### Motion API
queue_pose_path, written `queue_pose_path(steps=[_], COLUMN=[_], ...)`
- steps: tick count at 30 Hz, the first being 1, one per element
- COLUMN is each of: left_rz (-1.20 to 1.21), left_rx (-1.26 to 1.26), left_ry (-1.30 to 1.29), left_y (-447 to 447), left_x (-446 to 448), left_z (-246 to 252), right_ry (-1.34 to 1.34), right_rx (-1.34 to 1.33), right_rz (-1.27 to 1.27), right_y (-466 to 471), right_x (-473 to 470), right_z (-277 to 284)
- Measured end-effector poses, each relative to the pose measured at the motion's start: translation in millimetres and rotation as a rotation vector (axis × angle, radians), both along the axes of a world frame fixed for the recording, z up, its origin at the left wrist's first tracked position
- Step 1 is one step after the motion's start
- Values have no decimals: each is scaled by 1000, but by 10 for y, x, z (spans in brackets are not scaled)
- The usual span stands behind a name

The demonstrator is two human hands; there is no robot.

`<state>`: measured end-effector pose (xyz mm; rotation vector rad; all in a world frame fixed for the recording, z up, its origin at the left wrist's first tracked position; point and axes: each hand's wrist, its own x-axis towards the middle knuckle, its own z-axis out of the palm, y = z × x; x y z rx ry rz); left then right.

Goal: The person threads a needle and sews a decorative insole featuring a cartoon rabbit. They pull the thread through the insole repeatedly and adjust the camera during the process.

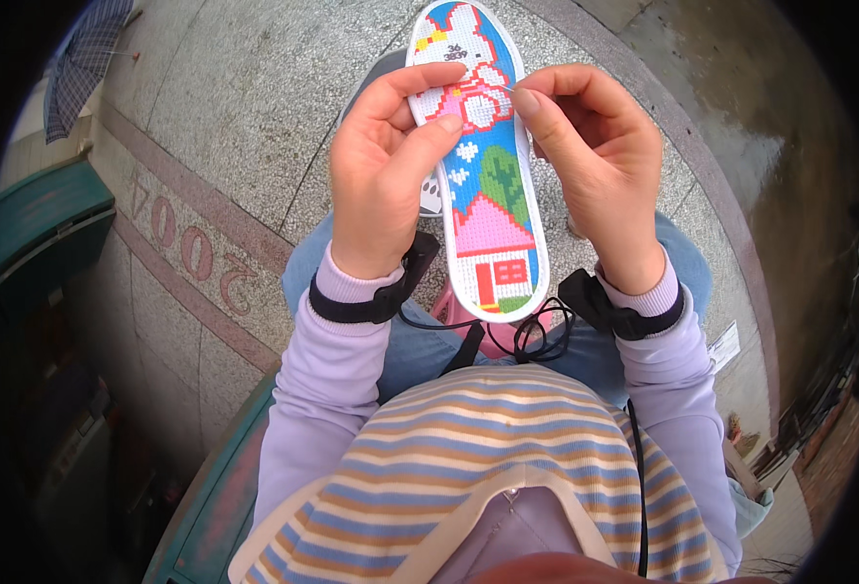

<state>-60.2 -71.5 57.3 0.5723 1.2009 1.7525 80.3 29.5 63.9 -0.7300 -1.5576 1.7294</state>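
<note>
A shoe insole (491, 175) with a cross-stitch picture of a rabbit, a tree and a pink-roofed house lies lengthwise before me, bound in white edging. Across its left edge my left hand (382, 164) grips it, index finger and thumb resting on the rabbit part. My right hand (594, 153) is at the opposite edge. Between its thumb and index finger it pinches a thin needle (508, 88), whose tip points at the rabbit's stitches. Any thread on the needle is too fine to make out. Printed numbers show on the rabbit's head.
Beneath the insole, a dark object (393, 67) is partly hidden. Black cables (546, 332) hang near my lap between wrist straps. A checked umbrella (86, 69) stands at the far left, above a green box-like piece (50, 219). Wet ground (750, 146) lies to the right.
</note>
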Motion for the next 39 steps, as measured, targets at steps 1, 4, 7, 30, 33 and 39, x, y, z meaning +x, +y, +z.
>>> queue_pose_path(steps=[1,4,7,30,33,39], left_rz=[1,8,-5,-53,-54,-45], left_rx=[-36,-120,-98,-20,24,16], left_ry=[19,49,-86,-96,-138,-63], left_y=[20,67,86,91,100,116], left_x=[4,2,17,-19,5,45], left_z=[-26,-91,-147,-309,-328,-348], right_ry=[-17,-26,-22,-187,-203,-224], right_rx=[-14,23,251,540,610,724], right_rz=[-7,-44,-74,-22,-21,-51], right_y=[5,38,89,101,95,103], right_x=[6,5,-24,30,37,53], right_z=[-52,-148,-186,-214,-162,-147])
